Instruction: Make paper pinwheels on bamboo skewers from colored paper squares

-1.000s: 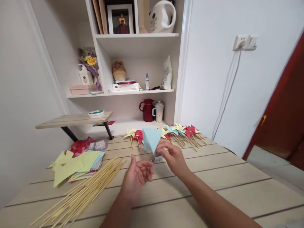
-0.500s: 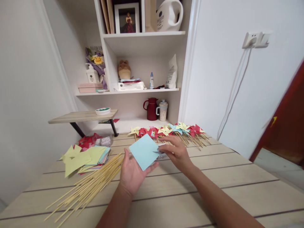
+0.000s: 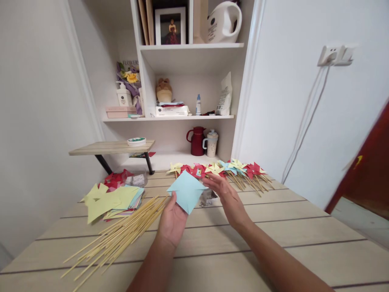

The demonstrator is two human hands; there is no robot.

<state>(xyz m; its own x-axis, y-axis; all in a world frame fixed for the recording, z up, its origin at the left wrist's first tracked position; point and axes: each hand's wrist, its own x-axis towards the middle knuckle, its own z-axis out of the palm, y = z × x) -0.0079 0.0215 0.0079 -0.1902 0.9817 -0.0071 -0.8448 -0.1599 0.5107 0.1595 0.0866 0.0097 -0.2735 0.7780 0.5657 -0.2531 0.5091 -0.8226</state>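
Observation:
My left hand (image 3: 172, 218) holds a light blue square of paper (image 3: 187, 193) by its lower edge, palm up, above the wooden table (image 3: 273, 227). My right hand (image 3: 226, 195) reaches over to the paper's right corner, fingers spread and touching it. A small clear container (image 3: 208, 197) sits on the table just under my right hand. Bamboo sticks (image 3: 121, 233) lie in a pile to the left of my left hand.
A stack of yellow and coloured paper squares (image 3: 112, 200) lies at the left. A row of finished paper pinwheels (image 3: 221, 169) lines the table's far edge. Behind stands a white shelf unit (image 3: 188, 81) with a red jug (image 3: 196, 141) and a cup.
The blue paper, held up as a folded triangle by my right hand, has been opened flat and now rests in my left hand. The view has shifted to the left.

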